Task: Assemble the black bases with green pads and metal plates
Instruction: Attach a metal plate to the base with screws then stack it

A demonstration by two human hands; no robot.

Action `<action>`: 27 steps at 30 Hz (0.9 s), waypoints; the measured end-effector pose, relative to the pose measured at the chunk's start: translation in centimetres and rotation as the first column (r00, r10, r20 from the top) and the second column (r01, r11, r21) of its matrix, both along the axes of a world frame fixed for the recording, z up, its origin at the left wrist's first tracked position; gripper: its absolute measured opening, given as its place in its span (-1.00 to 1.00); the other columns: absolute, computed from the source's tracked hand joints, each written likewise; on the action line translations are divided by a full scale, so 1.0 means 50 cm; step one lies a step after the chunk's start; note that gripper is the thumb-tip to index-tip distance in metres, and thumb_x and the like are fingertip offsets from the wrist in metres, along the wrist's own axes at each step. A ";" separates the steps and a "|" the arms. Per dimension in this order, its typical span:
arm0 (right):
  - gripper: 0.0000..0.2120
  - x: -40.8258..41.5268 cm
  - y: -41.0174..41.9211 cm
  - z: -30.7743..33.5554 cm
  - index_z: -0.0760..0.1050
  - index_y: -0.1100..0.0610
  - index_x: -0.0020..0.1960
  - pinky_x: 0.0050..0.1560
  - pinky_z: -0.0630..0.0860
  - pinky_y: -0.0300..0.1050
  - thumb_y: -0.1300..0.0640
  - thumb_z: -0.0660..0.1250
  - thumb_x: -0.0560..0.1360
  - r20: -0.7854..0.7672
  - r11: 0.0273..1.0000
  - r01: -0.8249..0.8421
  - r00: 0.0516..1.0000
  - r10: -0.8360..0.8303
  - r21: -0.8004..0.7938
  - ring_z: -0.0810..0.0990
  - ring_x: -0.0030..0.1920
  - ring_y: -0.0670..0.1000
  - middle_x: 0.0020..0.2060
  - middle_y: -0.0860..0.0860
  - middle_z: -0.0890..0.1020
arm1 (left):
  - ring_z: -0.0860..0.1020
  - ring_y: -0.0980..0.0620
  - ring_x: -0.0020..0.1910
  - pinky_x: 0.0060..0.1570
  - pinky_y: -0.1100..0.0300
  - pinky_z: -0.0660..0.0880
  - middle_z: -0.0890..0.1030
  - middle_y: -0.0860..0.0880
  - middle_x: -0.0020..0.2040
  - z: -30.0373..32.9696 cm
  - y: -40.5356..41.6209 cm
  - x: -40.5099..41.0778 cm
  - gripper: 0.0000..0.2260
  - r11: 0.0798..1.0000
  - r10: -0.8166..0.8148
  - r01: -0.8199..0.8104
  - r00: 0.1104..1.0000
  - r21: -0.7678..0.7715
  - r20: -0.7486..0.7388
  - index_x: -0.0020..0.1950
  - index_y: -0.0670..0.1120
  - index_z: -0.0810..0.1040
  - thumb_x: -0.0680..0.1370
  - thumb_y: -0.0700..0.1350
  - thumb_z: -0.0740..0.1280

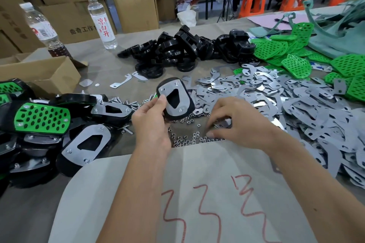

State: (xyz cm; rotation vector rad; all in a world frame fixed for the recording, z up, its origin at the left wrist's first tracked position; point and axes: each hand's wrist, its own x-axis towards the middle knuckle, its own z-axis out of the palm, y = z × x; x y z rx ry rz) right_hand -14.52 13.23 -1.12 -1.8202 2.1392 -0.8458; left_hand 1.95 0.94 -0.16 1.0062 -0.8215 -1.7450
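Tabletop (110,61): left hand (152,122) grips 1 plated base (175,98); right hand (237,122) pinches nuts (189,138).

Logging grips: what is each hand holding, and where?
Left hand grips the black base by its lower left edge. Right hand: cannot tell.

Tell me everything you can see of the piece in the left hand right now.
The piece in the left hand is a black base of what looks like moulded plastic, rounded in outline, with a shiny metal plate lying flat on its upturned face. The plate has a kite-shaped cutout showing black beneath, and small fastener ends at three corners. It is held above the table, tilted toward the camera, wider end low. The thumb presses the plate's left edge; the fingers are hidden behind it. Nothing else touches it.
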 end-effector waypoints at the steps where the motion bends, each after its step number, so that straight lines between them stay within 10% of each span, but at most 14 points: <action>1: -0.92 0.002 -0.002 -0.002 0.73 -0.10 -0.15 -0.03 0.51 -0.02 0.02 0.62 0.42 0.011 0.999 -0.027 1.000 0.026 0.037 0.53 -0.06 -0.14 -0.13 -0.16 0.58 | 0.67 0.03 -0.25 -0.27 0.18 0.65 0.71 -0.06 -0.25 0.001 0.002 -0.001 -0.98 0.999 -0.031 0.032 0.999 0.017 -0.028 -0.01 -0.20 0.60 0.62 -0.27 0.39; 8: -0.78 0.001 -0.008 -0.005 0.60 -0.08 -0.22 -0.26 0.43 -0.23 0.17 0.53 0.51 0.106 0.995 0.091 0.991 -0.086 -0.036 0.52 -0.33 -0.16 -0.38 -0.19 0.58 | 0.68 -0.24 0.05 -0.26 0.05 0.70 0.62 -0.35 0.26 0.008 0.016 -0.012 -0.67 0.958 -0.181 0.218 0.963 0.184 -0.200 0.41 -0.38 0.44 0.69 -0.23 0.29; 18: -0.84 0.018 -0.012 0.010 0.66 0.11 -0.03 -0.35 0.61 -0.08 0.35 0.49 0.51 0.584 0.855 0.265 0.810 0.054 -0.446 0.62 -0.39 0.12 -0.33 0.05 0.65 | 0.71 -0.24 0.10 -0.11 -0.01 0.71 0.69 -0.29 0.15 0.004 0.028 -0.010 -0.61 0.934 -0.304 0.339 0.919 0.111 -0.249 0.40 -0.34 0.46 0.57 -0.42 0.35; 27: -0.90 0.046 -0.027 0.000 0.76 0.10 -0.10 -0.40 0.62 -0.07 0.27 0.59 0.43 0.466 0.879 0.203 0.884 0.024 -0.431 0.62 -0.31 0.03 -0.22 0.00 0.66 | 0.73 -0.25 0.04 -0.04 -0.11 0.71 0.70 -0.27 0.15 -0.006 0.048 -0.019 -0.66 0.924 -0.383 0.383 0.921 -0.015 -0.066 0.33 -0.18 0.44 0.59 -0.38 0.39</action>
